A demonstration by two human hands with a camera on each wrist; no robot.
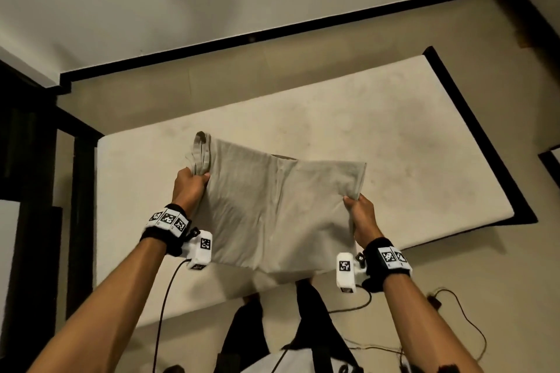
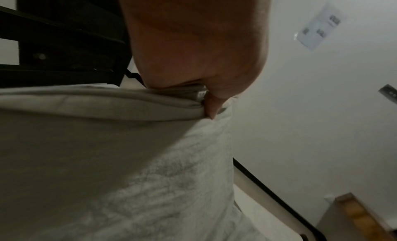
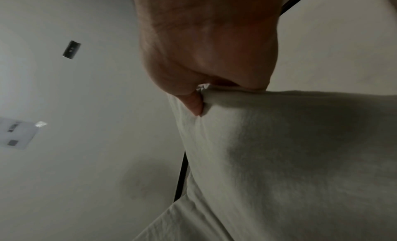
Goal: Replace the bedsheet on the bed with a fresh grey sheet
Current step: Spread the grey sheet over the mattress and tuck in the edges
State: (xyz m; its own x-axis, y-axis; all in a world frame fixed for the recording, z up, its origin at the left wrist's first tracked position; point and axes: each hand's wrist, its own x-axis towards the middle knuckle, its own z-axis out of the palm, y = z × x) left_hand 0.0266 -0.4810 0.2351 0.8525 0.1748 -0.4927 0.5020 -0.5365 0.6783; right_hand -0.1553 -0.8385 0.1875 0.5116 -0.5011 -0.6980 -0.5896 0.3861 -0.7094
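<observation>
Grey sheet (image 1: 272,200) hangs folded, long axis spanning both hands.

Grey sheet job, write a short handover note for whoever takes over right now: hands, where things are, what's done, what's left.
Left hand grips one top corner of the folded grey sheet; right hand grips the other.
The sheet hangs between them, held up over the near part of the bare mattress.
Done: no sheet lies on the mattress.
Left: unfold the grey sheet, spread it over the mattress and tuck the edges.
</observation>
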